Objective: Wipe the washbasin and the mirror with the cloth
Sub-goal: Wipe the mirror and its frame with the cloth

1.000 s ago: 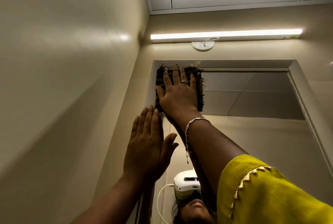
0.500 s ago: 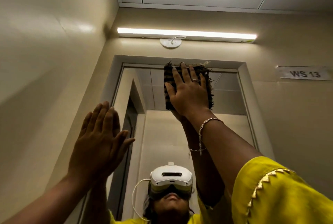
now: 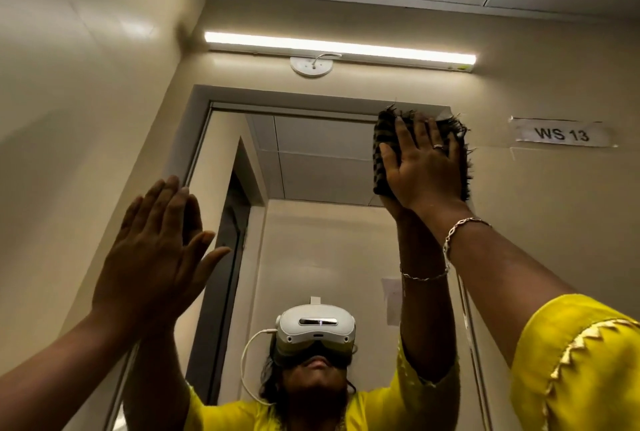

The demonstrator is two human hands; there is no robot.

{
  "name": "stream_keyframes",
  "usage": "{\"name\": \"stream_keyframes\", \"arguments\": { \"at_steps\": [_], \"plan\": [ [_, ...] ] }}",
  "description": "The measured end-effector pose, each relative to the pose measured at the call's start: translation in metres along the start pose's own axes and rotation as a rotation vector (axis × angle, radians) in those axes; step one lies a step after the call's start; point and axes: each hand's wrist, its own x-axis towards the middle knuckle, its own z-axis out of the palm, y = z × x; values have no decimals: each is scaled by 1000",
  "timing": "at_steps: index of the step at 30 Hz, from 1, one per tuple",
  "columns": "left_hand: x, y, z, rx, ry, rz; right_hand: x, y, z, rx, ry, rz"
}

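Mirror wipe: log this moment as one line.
stage: wiping mirror | right hand: palm pressing cloth at top right corner | left hand: flat, empty | washbasin: out of view

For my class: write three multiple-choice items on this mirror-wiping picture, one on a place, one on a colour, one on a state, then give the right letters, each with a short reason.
1. Where on the mirror is the cloth?
A. top right corner
B. bottom left corner
C. dead centre

2. What colour is the person's sleeve?
A. blue
B. yellow
C. white

3. How is the left hand held?
A. clenched round the cloth
B. gripping the light tube
C. open and flat, holding nothing

Answers:
1 A, the right hand presses the cloth just under the frame's upper right corner.
2 B, the sleeve at lower right is bright yellow with a zigzag trim.
3 C, its fingers are spread and straight by the mirror's left edge, with nothing in them.
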Motion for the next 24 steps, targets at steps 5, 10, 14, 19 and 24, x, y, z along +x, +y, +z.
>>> {"name": "stream_keyframes", "arguments": {
  "at_steps": [5,10,14,19,24],
  "plan": [
    [-1,4,-2,-58,6,-29,-2,-3,1,0,-9,65],
    [-1,12,-9,-184,20,-75,-7,-29,3,33,-23,125],
    [-2,15,-15,-254,13,-92,-13,-72,6,62,-21,93],
    [-3,8,-6,-187,35,-44,-17,-135,12,116,-15,25],
    [-3,5,-3,-166,57,-16,-18,-178,14,153,-38,-16]
  ]
}}
